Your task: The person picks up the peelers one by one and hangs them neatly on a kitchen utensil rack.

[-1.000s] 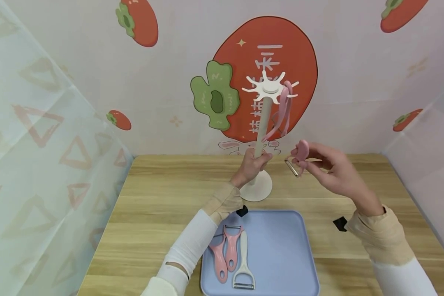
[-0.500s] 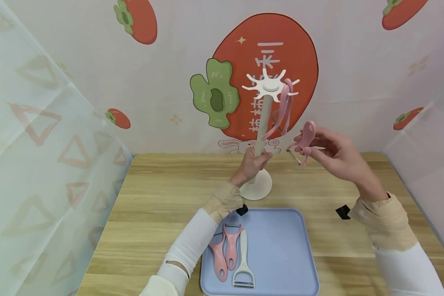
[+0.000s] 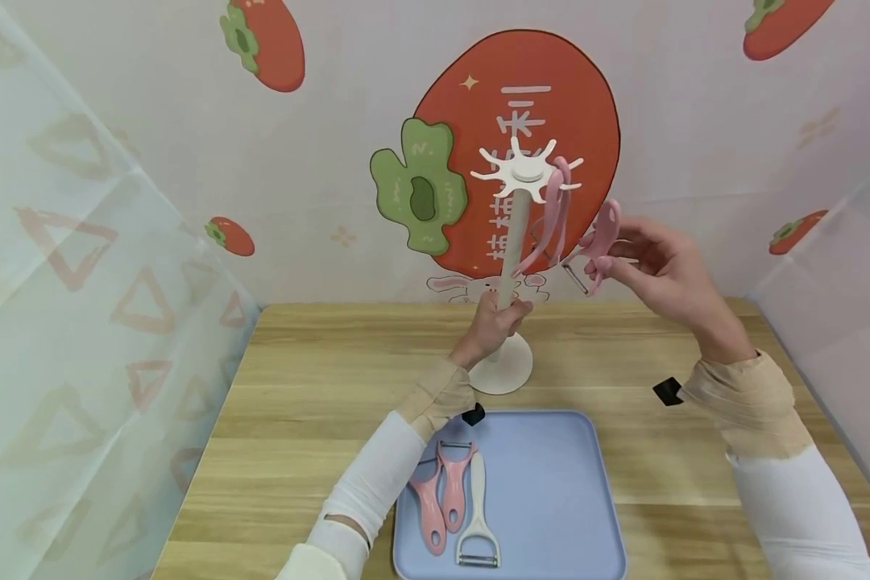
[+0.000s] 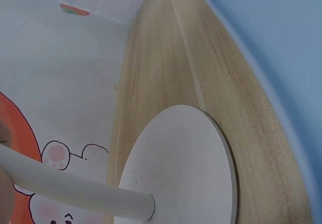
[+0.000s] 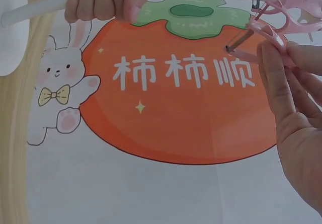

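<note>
Here's the right hand point(image 3: 660, 270), up in the air on the stand's right, out over the right half of the bench's point(image 3: 297, 387) far edge, and it's pinching a pink peeler point(image 3: 605, 232) between thumb and fingers! Handle up, blade slanting down to the left, the peeler sits at the fingertips on the side facing the stand point(image 3: 516, 242). Across to the left hand point(image 3: 496, 322): fingers curled firmly round the pole, low down, just above the round base, which rests flat near the middle of the far edge. Up top, from the right side of the white hooks point(image 3: 529, 171), dangle the hanging peelers point(image 3: 552, 213), pink too; the held one is right beside them, though whether they touch I can't tell. Nearer the person, below both hands, lies the blue tray point(image 3: 551, 483): along its left side, two pink peelers point(image 3: 453, 490), blades toward the far edge, the leftmost partly covered by the sleeve point(image 3: 377, 467), and a white peeler point(image 3: 478, 515) alongside, blade toward the near edge.
</note>
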Available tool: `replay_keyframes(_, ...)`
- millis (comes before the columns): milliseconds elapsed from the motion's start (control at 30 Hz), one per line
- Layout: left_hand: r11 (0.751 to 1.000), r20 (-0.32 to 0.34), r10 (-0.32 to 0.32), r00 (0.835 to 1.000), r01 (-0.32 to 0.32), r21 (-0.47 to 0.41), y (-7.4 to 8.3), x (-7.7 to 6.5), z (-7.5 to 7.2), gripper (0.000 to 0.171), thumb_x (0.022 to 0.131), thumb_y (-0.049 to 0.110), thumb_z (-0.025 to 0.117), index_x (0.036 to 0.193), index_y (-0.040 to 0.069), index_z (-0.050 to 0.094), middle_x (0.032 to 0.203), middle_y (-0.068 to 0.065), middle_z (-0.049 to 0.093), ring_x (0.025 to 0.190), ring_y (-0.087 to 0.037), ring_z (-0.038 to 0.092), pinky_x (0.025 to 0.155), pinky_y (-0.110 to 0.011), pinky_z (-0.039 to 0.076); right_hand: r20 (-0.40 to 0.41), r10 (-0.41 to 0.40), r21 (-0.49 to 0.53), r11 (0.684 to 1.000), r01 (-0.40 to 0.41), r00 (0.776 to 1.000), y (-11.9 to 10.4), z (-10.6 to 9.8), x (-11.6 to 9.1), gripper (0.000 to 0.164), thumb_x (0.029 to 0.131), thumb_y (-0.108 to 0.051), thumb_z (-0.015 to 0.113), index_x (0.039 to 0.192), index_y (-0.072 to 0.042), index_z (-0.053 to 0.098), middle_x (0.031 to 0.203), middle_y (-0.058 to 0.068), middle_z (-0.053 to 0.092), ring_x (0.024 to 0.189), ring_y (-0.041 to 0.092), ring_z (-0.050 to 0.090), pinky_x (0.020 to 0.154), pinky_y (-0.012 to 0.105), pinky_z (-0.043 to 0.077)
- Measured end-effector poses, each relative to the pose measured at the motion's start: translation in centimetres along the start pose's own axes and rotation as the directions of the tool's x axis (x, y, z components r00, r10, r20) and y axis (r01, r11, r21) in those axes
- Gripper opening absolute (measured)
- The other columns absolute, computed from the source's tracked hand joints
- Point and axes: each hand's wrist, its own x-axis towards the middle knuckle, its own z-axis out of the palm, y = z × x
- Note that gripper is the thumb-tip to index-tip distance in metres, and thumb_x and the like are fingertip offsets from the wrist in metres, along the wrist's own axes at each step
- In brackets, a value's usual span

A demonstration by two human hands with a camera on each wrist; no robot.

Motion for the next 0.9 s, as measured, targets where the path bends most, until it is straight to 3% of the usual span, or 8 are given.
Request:
replay_keyframes(267, 1.000, -0.006, 0.011, 1.000, -0.011, -0.006, -0.1, -0.5, 0.1, 0.039, 0.098, 0.013, 0.055, 0.065, -0.006, 0.045, 0.047, 0.008, 0.034, 0.042, -0.011, 0.026, 0.042, -0.028, 0.020, -0.052, 0.028, 0.108, 0.994, -0.022, 0.998, 0.0, 0.0, 1.6, 0.041, 0.088, 0.024, 0.059, 0.129, 0.021, 0.055, 0.117, 0.024, 0.073, 0.089, 0.024, 0.076, 0.079, 0.027, 0.060)
replay_keyframes(533, 1.000, 0.010, 0.010, 1.000, -0.010, -0.012, 0.1, -0.2, 0.1, 0.037, 0.099, 0.010, 0.054, 0.067, -0.003, 0.042, 0.048, 0.008, 0.033, 0.042, -0.010, 0.025, 0.042, -0.027, 0.020, -0.083, 0.024, 0.152, 0.988, -0.011, 0.996, -0.6, -0.4, 2.8, 0.037, 0.090, 0.021, 0.059, 0.127, 0.022, 0.053, 0.118, 0.030, 0.070, 0.086, 0.029, 0.074, 0.077, 0.027, 0.060)
replay_keyframes(767, 1.000, 0.010, 0.009, 1.000, -0.009, -0.014, 0.0, -0.3, 0.0, 0.038, 0.099, 0.011, 0.054, 0.068, -0.009, 0.043, 0.047, 0.008, 0.033, 0.041, -0.010, 0.024, 0.042, -0.027, 0.019, -0.103, 0.063, 0.113, 0.992, -0.051, 0.993, -0.5, -0.8, 3.6, 0.035, 0.092, 0.013, 0.063, 0.128, 0.012, 0.062, 0.115, 0.016, 0.075, 0.087, 0.021, 0.073, 0.077, 0.022, 0.059)
replay_keyframes(900, 1.000, 0.009, 0.010, 1.000, -0.010, -0.020, 0.0, -0.2, 0.1, 0.041, 0.098, 0.012, 0.055, 0.066, -0.010, 0.042, 0.047, 0.008, 0.032, 0.042, -0.010, 0.024, 0.043, -0.027, 0.019, -0.111, 0.058, 0.130, 0.991, -0.043, 0.992, -0.1, -1.1, 4.0, 0.035, 0.093, 0.013, 0.062, 0.128, 0.012, 0.062, 0.113, 0.014, 0.074, 0.089, 0.019, 0.073, 0.078, 0.022, 0.059)
